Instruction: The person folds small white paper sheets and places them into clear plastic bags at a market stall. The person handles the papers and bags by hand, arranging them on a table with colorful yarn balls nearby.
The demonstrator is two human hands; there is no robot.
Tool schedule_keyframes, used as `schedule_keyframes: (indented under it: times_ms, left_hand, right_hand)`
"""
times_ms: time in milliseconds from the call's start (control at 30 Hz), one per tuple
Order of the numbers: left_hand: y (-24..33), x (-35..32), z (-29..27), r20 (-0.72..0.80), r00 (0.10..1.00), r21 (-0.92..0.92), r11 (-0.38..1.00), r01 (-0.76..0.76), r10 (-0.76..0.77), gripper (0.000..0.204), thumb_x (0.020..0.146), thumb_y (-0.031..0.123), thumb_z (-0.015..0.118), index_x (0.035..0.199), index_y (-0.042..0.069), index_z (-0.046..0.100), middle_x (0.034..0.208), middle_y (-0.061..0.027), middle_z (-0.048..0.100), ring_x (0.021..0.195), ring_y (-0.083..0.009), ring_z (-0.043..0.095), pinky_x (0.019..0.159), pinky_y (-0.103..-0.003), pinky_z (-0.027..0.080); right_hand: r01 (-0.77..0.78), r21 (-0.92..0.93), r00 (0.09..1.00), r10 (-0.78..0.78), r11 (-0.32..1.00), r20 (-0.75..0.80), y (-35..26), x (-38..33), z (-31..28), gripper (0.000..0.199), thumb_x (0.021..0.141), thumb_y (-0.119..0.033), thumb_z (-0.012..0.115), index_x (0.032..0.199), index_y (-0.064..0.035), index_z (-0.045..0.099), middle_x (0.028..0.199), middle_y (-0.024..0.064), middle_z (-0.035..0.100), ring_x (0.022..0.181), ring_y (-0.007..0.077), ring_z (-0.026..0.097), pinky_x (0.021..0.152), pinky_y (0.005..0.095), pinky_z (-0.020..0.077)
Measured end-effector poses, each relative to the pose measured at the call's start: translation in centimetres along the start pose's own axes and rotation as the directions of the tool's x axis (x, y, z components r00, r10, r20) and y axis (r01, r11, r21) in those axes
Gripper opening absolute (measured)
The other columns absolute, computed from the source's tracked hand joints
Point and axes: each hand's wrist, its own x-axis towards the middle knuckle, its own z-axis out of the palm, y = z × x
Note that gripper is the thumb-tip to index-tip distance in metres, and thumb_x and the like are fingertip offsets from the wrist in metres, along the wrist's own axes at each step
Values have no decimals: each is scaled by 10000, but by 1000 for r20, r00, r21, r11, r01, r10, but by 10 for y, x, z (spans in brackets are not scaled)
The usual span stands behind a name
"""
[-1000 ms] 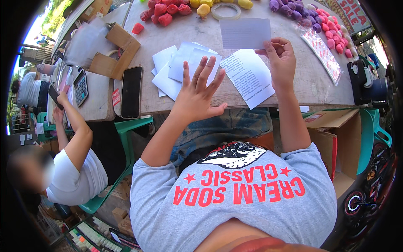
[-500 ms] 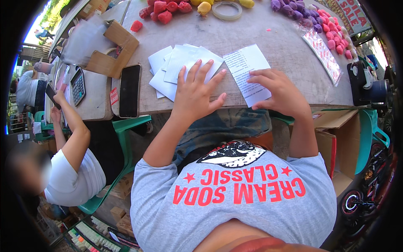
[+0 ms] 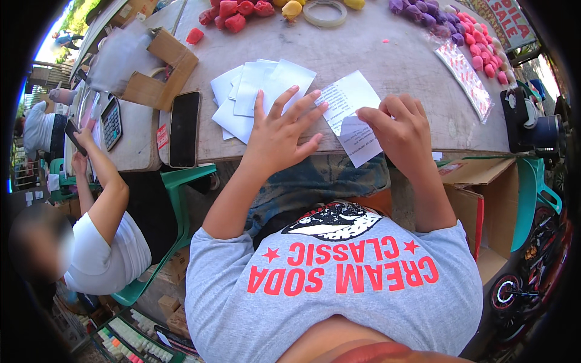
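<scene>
Fingers (image 3: 413,105) of the right hand (image 3: 408,130) are bending, thumb and forefinger pinching the printed sheet (image 3: 350,100), whose near end is overhanging the table (image 3: 266,45). Beside it, the left hand (image 3: 272,142) is spreading its fingers over the white papers (image 3: 248,91); whether they're touching, I can't tell. Beyond, a tape roll (image 3: 325,25) is lying near red bundles (image 3: 235,23).

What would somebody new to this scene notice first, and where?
Probably the vivid colours near the top: red bundles left of centre, purple bundles and pink bundles toward the right. Mid-picture, the left hand is spread at white papers and the right hand is at a printed sheet.
</scene>
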Motion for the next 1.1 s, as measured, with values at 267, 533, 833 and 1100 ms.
schedule_keyframes:
  times_ms: [267,533,833,1100]
  left_hand:
    - [-3,1,1,-31,999,-95,995,-13,10,452,867,406,677,1276,227,609,1425,11,486,1428,-220,362,1152,-702,144]
    - [-2,1,2,-54,999,-116,993,-11,4,417,860,403,690,1215,195,620,1360,-12,514,1406,-222,391,1162,-690,152]
    - [0,2,0,-101,995,-194,981,-2,-18,410,858,376,695,1217,193,616,1409,-17,503,1412,-221,393,1158,-701,159]
    - [-3,1,2,12,995,-80,992,-93,94,550,893,387,657,1426,446,536,1482,-11,464,1434,-313,352,1105,-774,145]
  right_hand:
    - [13,87,990,-1,996,-140,-4,8,46,296,905,-251,693,1186,-161,706,1133,28,686,1097,215,620,1011,413,444]
    - [10,53,999,-7,999,-43,-3,0,58,294,947,-304,645,1197,-164,710,1237,41,672,1202,221,587,1107,444,379]
    - [16,31,1000,-15,999,-11,-1,1,61,295,952,-299,639,1218,-191,706,1267,27,659,1211,212,579,1117,443,368]
    - [-55,59,998,54,997,13,-3,-3,65,322,963,-319,616,1246,-194,707,1307,14,642,1246,196,556,1161,483,302]
